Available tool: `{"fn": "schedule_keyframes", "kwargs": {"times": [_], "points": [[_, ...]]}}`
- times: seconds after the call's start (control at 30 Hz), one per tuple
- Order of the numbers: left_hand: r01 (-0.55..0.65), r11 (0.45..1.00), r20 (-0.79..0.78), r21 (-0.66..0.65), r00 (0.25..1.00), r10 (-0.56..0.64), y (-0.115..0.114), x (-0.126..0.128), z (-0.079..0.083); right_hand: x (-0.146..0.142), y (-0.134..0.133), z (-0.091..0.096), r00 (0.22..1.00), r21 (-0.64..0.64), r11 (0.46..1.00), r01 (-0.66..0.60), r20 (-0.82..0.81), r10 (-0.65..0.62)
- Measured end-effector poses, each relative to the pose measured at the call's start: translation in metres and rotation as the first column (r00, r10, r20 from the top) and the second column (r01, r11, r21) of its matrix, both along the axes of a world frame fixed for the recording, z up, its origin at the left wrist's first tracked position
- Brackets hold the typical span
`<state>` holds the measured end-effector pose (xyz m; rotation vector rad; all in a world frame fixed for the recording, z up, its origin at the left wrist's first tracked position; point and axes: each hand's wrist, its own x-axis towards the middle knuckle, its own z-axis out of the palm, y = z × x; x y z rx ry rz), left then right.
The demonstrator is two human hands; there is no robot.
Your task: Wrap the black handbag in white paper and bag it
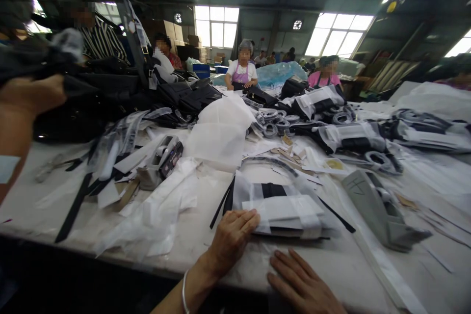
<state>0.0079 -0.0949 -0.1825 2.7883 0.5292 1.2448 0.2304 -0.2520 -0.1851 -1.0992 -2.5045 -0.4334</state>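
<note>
In the head view a black handbag (pixel 272 190), partly wrapped in white paper and translucent sheet, lies flat on the white table before me. Its handle (pixel 272 161), covered in clear wrap, arches at the far side, and dark straps stick out left and right. My left hand (pixel 233 235), with a bracelet at the wrist, is closed on the bag's near left corner; its thumb is hidden. Just below the bag, at the table's near edge, my right hand (pixel 300 279) lies palm down with its fingers stretched out, holding nothing that I can see.
A grey tape dispenser (pixel 382 211) stands to the right, another dispenser (pixel 160 162) to the left. White sheets (pixel 221 132) and plastic scraps lie about. Wrapped bags (pixel 349 132) pile up behind. A co-worker's arm (pixel 22 113) reaches in from the left; other people sit opposite.
</note>
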Motion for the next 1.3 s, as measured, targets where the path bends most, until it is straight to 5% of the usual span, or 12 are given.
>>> {"fn": "schedule_keyframes", "kwargs": {"times": [0.13, 0.33, 0.4, 0.53, 0.67, 0.77, 1.0, 1.3], "points": [[0.003, 1.000, -0.001, -0.023, 1.000, -0.003, 0.003, 0.001, 0.008, -0.022, 0.009, -0.018, 0.980, 0.065, 0.998, 0.026, -0.197, -0.013], [0.030, 0.999, -0.034, 0.011, 0.999, -0.030, 0.007, 0.004, 0.013, -0.072, 0.027, -0.007, 0.908, 0.053, 0.998, -0.035, -0.415, 0.054], [0.033, 0.998, -0.041, 0.051, 0.999, -0.031, 0.006, 0.004, 0.008, -0.079, 0.026, 0.002, 0.889, -0.051, 0.990, -0.128, -0.449, 0.092], [0.020, 0.998, -0.056, 0.057, 0.998, -0.017, 0.002, 0.002, 0.000, -0.067, 0.025, 0.042, 0.829, -0.399, 0.872, -0.283, -0.559, 0.014], [0.034, 0.999, -0.036, 0.026, 0.999, -0.033, 0.001, 0.002, 0.000, -0.038, 0.046, 0.072, 0.853, -0.284, 0.952, 0.110, -0.464, -0.237], [0.018, 0.999, 0.014, 0.050, 1.000, -0.018, 0.001, 0.003, -0.001, -0.026, 0.068, 0.065, 0.892, -0.178, 0.974, 0.137, -0.406, -0.200], [-0.025, 0.998, 0.010, 0.053, 1.000, 0.025, 0.000, 0.003, 0.002, -0.030, 0.077, 0.043, 0.819, -0.102, 0.992, 0.078, -0.561, -0.122], [0.013, 1.000, 0.015, 0.015, 1.000, -0.014, 0.000, 0.003, 0.004, -0.023, 0.074, 0.056, 0.818, -0.216, 0.976, -0.017, -0.564, -0.111]]}}
